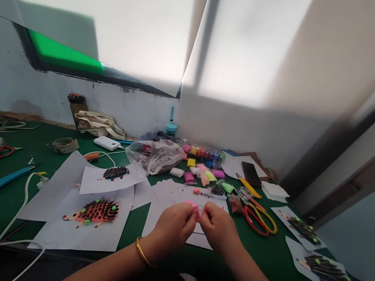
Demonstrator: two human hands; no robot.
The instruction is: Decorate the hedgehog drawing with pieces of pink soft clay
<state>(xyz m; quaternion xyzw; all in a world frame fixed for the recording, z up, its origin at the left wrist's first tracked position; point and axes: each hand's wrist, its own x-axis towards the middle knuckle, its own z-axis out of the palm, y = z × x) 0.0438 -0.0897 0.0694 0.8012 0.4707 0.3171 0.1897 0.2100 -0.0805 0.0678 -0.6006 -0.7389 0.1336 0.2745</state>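
My left hand (175,225), with a gold bangle on its wrist, is closed on a small pink clay packet (197,213). My right hand (219,225) is closed too, pinching the clear plastic side of the same packet. Fingers hide most of it. Under both hands lie white paper sheets (157,212). Just beyond them rests a white marker with an orange end (212,194). Further back sit several small coloured clay packets (189,177). A brown packet (236,205) lies to the right of my right hand.
Scissors (269,220), a yellow cutter (249,187) and a phone (251,174) lie right. Hedgehog pictures (92,213) are on the left, more (327,272) on the right. A blue craft knife (4,181), white cable (26,190) and plastic bag (156,154) share the green table.
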